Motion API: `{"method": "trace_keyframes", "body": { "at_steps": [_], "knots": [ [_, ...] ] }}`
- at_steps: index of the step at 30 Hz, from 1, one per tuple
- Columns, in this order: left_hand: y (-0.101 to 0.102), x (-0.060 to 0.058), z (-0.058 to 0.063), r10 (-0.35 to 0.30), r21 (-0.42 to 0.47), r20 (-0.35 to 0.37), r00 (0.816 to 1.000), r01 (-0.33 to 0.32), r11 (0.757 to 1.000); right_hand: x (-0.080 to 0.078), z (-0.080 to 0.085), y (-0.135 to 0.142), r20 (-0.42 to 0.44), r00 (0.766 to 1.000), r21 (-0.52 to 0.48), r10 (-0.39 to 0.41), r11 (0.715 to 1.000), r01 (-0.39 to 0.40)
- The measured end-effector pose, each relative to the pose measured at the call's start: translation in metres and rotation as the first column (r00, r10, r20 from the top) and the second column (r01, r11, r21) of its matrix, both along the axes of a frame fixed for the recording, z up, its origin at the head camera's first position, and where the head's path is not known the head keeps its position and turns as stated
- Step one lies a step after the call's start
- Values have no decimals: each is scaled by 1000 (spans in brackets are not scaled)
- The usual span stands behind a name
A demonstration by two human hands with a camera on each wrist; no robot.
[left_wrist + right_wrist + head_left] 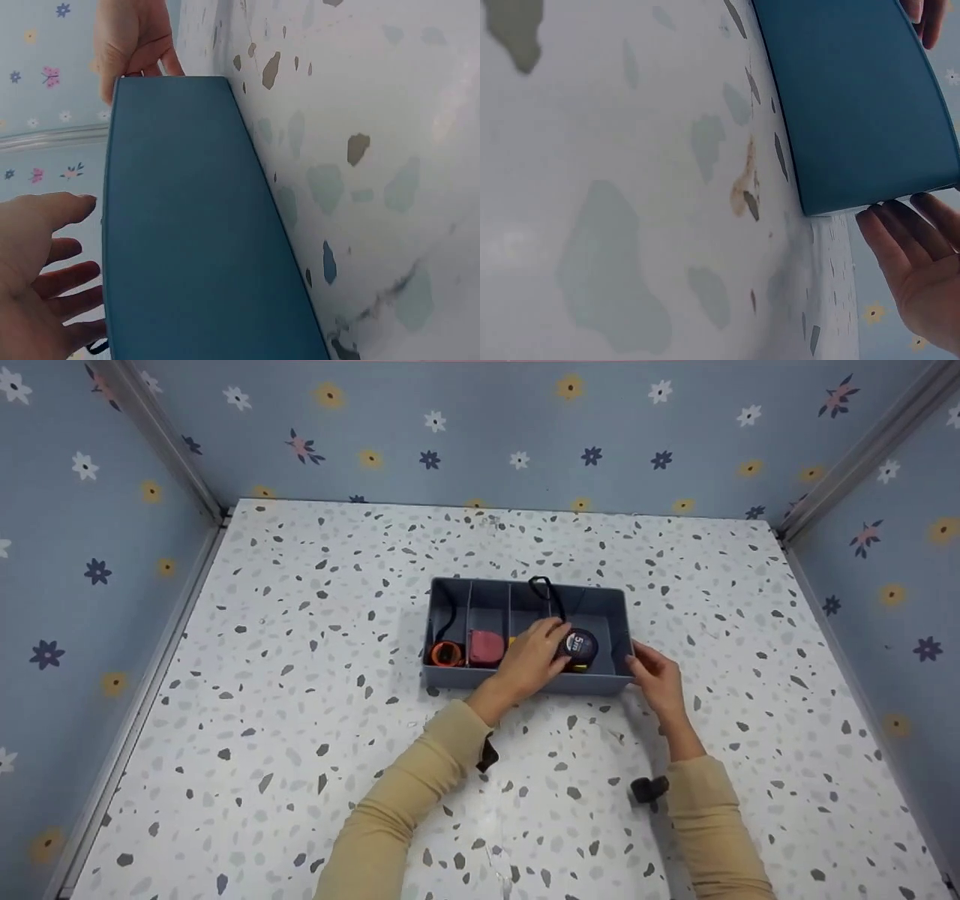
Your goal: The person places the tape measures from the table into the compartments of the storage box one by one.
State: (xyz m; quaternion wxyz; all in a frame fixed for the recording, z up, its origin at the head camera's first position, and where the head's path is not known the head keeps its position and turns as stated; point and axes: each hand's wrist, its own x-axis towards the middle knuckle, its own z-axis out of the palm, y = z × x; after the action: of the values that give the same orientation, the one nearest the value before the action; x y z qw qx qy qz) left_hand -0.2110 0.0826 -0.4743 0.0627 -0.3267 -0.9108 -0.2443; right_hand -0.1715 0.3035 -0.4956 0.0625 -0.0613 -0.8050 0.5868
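Note:
A grey-blue divided box [525,681] stands on the table. My left hand [529,656] reaches over its front wall, fingertips beside a round black tape measure [581,645] in the right-hand compartment. In the left wrist view this hand's fingers [67,281] look spread; the box wall hides part of them. My right hand [660,679] rests its fingertips against the box's right end, as the right wrist view shows fairly straight fingers [900,232] there. An orange-and-black tape measure [447,653] and a pink one [486,646] sit in the left compartments. Something yellow [512,642] is mostly hidden by my left hand.
A black strap loop [541,585] sticks up over the box's back edge. The speckled white table [315,585] is bounded at the back and sides by flowered blue panels [480,435]. Black wrist devices [649,790] are at both sleeves.

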Motion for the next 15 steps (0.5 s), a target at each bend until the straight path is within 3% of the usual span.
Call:
{"method": "trace_keyframes", "body": {
  "at_steps": [5,9,15],
  "knots": [
    [-18,5,3,19,-10,58,998,-18,1000,-2,-3,2,-95,995,104,30,994,-20],
    [-34,8,5,41,8,110,993,-42,999,-8,-12,9,-121,991,209,53,978,-26],
    [-57,10,7,82,-3,68,994,-82,997,-12,-6,9,-134,988,363,80,931,-26]
  ]
}}
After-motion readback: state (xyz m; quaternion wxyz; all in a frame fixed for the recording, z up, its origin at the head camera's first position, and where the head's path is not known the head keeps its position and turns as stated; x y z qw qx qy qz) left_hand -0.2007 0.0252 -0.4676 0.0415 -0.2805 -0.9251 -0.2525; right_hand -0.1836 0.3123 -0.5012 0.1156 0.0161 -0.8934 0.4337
